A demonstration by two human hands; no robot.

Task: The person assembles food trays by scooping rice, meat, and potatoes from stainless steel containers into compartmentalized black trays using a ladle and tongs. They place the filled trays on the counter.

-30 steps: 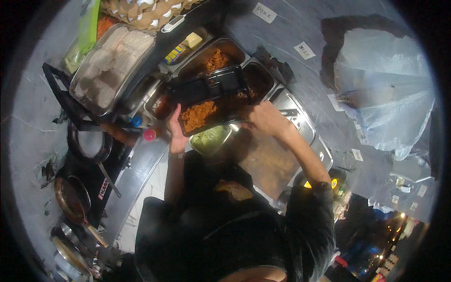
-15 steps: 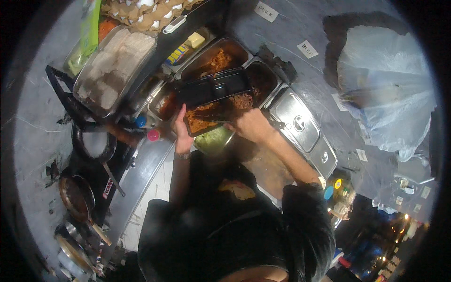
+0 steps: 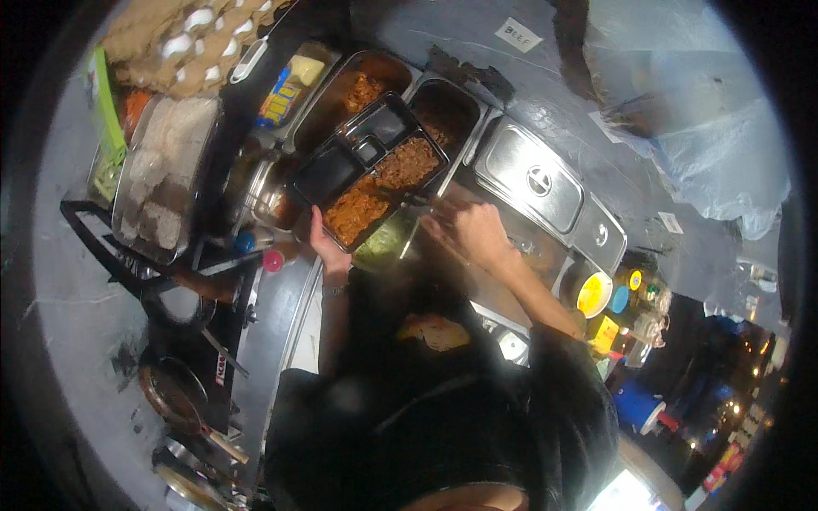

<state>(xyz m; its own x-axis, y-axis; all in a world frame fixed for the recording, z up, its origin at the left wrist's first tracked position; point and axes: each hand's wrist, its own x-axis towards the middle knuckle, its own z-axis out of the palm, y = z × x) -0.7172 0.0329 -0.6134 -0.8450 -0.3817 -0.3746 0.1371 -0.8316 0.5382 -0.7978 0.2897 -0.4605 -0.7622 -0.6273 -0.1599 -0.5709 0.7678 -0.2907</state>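
My left hand (image 3: 328, 245) grips the near-left corner of a black compartment food tray (image 3: 327, 175), tilted above the metal pans. Orange-brown shredded meat (image 3: 358, 213) and brown minced meat (image 3: 407, 163) fill its long near section, while the far compartments hold nothing. Just right of the tray, my right hand (image 3: 479, 236) is closed around a dark slender utensil (image 3: 416, 198), blurred and partly hidden, its far end by the tray's near edge. Below the tray sits a container of shredded green vegetable (image 3: 382, 245).
Behind the tray stand metal pans of orange meat (image 3: 365, 90) and dark meat (image 3: 436, 128). Lidded steel pans (image 3: 532, 179) lie to the right. A glass dish of pale food (image 3: 162, 175), a stove rack (image 3: 89, 243) and frying pans (image 3: 175, 396) line the left. Bottles (image 3: 271, 260) stand nearby.
The tray has swung to a steeper angle, its right end now higher in view. My right hand has drawn back from over the meat to beside the tray. The whole view has turned.
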